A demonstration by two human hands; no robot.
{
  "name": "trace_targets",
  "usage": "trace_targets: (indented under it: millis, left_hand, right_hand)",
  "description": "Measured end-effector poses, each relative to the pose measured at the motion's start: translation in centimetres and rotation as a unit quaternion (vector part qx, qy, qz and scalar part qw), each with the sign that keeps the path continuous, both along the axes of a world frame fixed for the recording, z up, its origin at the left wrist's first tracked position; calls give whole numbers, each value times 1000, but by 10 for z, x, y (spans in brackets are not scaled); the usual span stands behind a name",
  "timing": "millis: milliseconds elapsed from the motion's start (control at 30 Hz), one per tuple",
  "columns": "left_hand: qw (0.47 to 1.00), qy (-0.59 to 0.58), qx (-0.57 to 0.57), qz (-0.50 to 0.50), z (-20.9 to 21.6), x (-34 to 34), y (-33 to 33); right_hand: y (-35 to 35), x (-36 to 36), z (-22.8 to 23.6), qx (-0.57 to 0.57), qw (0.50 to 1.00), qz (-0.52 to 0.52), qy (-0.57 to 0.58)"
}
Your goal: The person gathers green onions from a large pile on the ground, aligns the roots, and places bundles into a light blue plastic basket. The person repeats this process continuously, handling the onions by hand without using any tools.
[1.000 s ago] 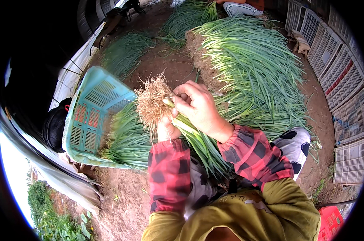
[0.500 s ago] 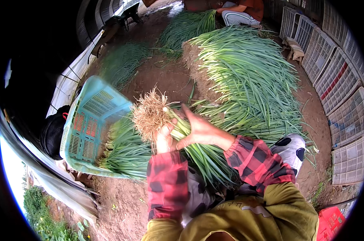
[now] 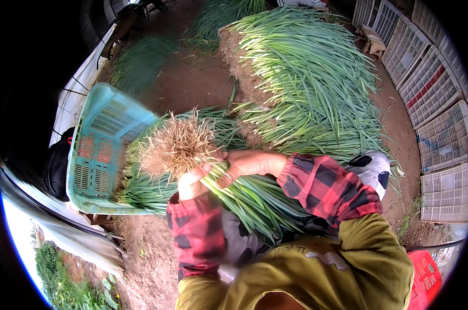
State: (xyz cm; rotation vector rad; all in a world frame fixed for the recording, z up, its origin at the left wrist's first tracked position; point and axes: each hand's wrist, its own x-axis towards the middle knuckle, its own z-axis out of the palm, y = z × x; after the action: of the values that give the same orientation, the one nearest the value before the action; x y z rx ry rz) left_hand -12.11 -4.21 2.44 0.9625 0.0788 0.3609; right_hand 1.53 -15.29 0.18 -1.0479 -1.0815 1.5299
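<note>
Both my hands hold a bunch of green onions (image 3: 260, 204), its bushy brown roots (image 3: 180, 147) pointing up and left and its leaves trailing toward my lap. My left hand (image 3: 193, 182) is closed round the pale stems just under the roots, its thumb showing on top. Against the other side of the stems, my right hand (image 3: 244, 164) is closed too, fingers partly hidden behind the bunch. Left of my hands, a turquoise plastic crate (image 3: 97, 194) holds more green onions (image 3: 146, 188) lying with their root ends toward its left wall.
A large heap of green onions (image 3: 311, 82) lies ahead on the right, with smaller piles (image 3: 143, 62) farther left on the dirt floor. Pale slatted crates (image 3: 443, 137) line the right side. A red crate (image 3: 425, 276) stands at lower right, a black bag (image 3: 57, 168) beyond the turquoise crate.
My right hand, earlier spread beside the stems, has closed on the bunch. The bunch and both hands have moved slightly left, its roots now turned more toward me. The whole view has shifted.
</note>
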Motion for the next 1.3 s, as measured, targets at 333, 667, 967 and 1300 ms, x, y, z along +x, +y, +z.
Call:
trace_targets:
  millis: [333,667,967,1300]
  left_hand:
    - [986,86,13,142,-5,-16,29]
    - [977,106,-10,183,-21,-5,42]
    - [974,77,22,211,-6,9,24]
    - [978,-8,-42,205,-3,16,7]
  right_hand:
    - [14,33,-228,-45,785,-452,-421]
    - [-19,176,-262,-9,697,-193,-691]
    - [7,74,-50,184,873,-382,-242]
    - [1,-28,36,164,706,-355,-590]
